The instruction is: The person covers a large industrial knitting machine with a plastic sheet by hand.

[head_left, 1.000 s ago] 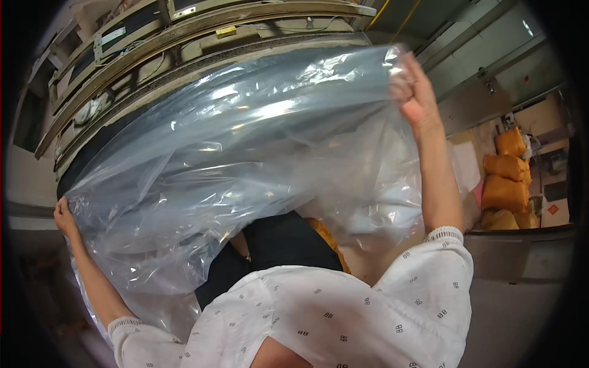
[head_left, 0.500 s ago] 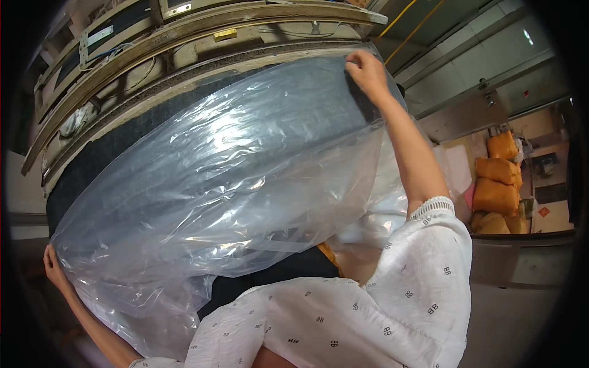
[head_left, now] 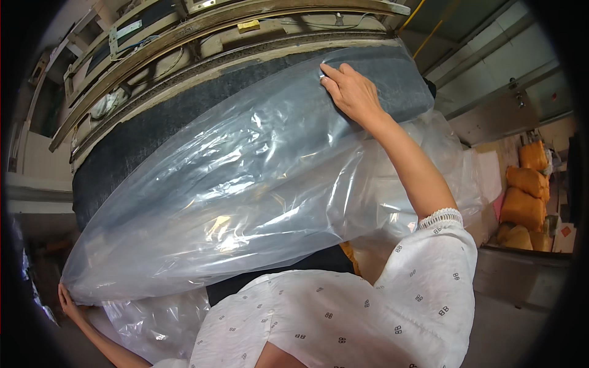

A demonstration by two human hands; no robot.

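Observation:
A large sheet of clear plastic film [head_left: 245,165], glossy and wrinkled, spreads across a dark-topped table [head_left: 135,144] and hangs over its near side. At the far left, my left hand [head_left: 69,302] is closed on the film's left corner, its fingers partly hidden. My right hand [head_left: 353,95] is over the upper right of the film, fingers bent and closed at its far edge; the fingertips are small in view. Between the hands the film's far edge runs in a long curve. More crumpled clear film hangs below and to the right.
Beyond the table lies a long wooden rail [head_left: 215,27] with metal fittings and a small yellow piece [head_left: 248,26]. Orange bundles [head_left: 524,199] are stacked at the right, near a metal panel [head_left: 488,116]. Dark cloth [head_left: 282,267] shows at the table's near side.
My right hand has moved left and slightly nearer along the film. My left hand has come lower and nearer. The film has smoothed and drawn toward me, baring more dark tabletop.

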